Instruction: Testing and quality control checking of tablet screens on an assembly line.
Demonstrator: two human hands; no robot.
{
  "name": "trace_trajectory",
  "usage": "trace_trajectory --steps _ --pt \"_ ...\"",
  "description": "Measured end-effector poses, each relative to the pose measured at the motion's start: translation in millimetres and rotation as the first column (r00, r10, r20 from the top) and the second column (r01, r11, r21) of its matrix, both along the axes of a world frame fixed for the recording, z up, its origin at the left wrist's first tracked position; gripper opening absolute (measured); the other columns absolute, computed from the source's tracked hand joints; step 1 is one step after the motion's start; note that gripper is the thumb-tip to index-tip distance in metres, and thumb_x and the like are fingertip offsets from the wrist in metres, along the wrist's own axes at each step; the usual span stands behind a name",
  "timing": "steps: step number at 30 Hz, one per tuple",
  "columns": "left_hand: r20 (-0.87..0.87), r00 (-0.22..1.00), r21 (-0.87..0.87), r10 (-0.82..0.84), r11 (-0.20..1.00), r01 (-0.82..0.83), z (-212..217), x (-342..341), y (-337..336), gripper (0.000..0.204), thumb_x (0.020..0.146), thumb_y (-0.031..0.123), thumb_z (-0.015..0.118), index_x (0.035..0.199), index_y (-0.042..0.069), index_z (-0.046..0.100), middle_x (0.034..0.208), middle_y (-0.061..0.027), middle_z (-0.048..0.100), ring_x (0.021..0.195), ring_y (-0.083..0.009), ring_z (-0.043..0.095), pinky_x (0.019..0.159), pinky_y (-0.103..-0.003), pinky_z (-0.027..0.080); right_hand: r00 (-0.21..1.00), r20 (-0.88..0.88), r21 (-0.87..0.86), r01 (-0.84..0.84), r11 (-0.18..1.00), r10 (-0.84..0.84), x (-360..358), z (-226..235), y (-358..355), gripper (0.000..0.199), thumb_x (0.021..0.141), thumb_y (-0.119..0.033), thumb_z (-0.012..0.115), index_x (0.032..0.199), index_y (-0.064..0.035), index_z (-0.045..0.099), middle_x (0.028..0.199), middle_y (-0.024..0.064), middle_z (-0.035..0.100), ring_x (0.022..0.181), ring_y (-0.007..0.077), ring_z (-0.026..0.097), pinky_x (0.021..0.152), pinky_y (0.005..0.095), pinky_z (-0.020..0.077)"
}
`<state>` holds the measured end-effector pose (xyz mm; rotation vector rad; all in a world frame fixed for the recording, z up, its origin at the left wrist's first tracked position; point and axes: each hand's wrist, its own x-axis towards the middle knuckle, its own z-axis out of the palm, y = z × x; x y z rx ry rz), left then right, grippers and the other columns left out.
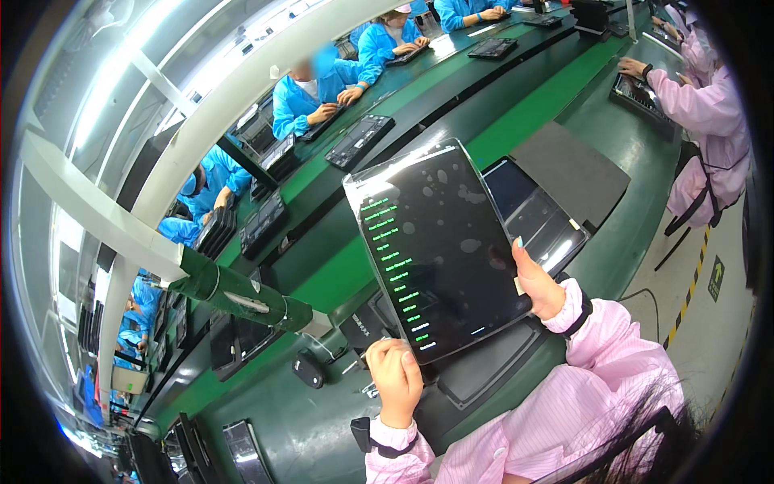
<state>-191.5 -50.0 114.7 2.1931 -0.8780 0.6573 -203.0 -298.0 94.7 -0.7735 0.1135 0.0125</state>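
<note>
The tablet (439, 258), its dark screen lit with green lines of text, tilts above the green bench (298, 423). My right hand (542, 284) grasps its right edge, thumb on the front. My left hand (395, 381) curls at its lower-left corner; I cannot tell whether it grips. A black mouse-like device (308, 369) lies farther left.

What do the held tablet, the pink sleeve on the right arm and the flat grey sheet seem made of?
Tablet: glossy glass or clear plastic front, judging by the bright reflection and smudge-like marks.
Pink sleeve: likely woven cloth, matte, by its soft folds and fine lines.
Flat grey sheet: matte, perhaps rubber or foam, as it shows no sharp glare; I can't tell which.
</note>
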Motion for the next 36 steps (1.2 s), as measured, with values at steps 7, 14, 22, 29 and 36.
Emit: trace_trajectory --steps 7,14,22,29,36 --pt "-0.429 0.899 -0.175 -0.088 0.984 0.012 -42 0 -19 0.011 0.086 0.004 0.046 0.081 0.0 0.055 0.082 -0.0122 0.054 0.077 -0.0269 0.054 0.069 -0.036 0.044 0.993 -0.094 0.149 -0.058 0.987 0.072 2 -13 2 0.079 0.075 -0.068 0.045 0.128 -0.0107 0.039 0.113 0.0062 0.053 0.096 0.0169 0.055 0.083 0.0328 0.0476" --pt "-0.076 0.943 -0.051 -0.323 0.946 0.32 -34 -23 -40 0.026 0.075 0.001 0.064 0.101 0.004 0.058 0.092 -0.0067 0.059 0.081 -0.0212 0.057 0.067 -0.03 0.046 0.994 0.035 0.238 -0.111 0.965 0.106 5 -34 8 0.073 0.074 -0.067 0.047 0.125 -0.015 0.043 0.109 0.0028 0.051 0.096 0.0176 0.053 0.083 0.0352 0.0475" --pt "-0.54 0.707 -0.435 -0.456 0.871 0.23 -59 -31 -24 0.033 0.075 -0.002 0.06 0.108 0.002 0.054 0.104 -0.0073 0.056 0.092 -0.018 0.055 0.076 -0.029 0.047 0.983 -0.06 0.285 -0.149 0.947 0.172 -4 -23 8 0.062 0.077 -0.059 0.054 0.116 -0.0114 0.05 0.105 0.0024 0.053 0.095 0.0171 0.056 0.08 0.0349 0.0494" --pt "-0.564 0.426 -0.781 -0.707 0.625 0.003 -55 -22 -15 0.025 0.081 0.004 0.059 0.106 0.003 0.053 0.099 -0.0058 0.057 0.085 -0.0158 0.057 0.071 -0.027 0.048 0.975 -0.029 0.336 -0.197 0.921 0.219 -4 -20 14 0.053 0.081 -0.052 0.054 0.111 -0.0083 0.054 0.1 0.0052 0.06 0.086 0.02 0.062 0.073 0.0353 0.0527" --pt "-0.108 0.956 0.306 0.272 0.924 -0.228 -22 16 45 0.031 0.073 0.02 0.068 0.098 0.006 0.057 0.101 -0.008 0.056 0.104 -0.0281 0.046 0.09 -0.041 0.033 0.961 -0.255 0.091 -0.082 0.992 0.103 -10 -1 -3 0.033 0.087 -0.034 0.056 0.103 -0.0061 0.055 0.09 0.0041 0.063 0.071 0.0143 0.063 0.062 0.0278 0.0532"
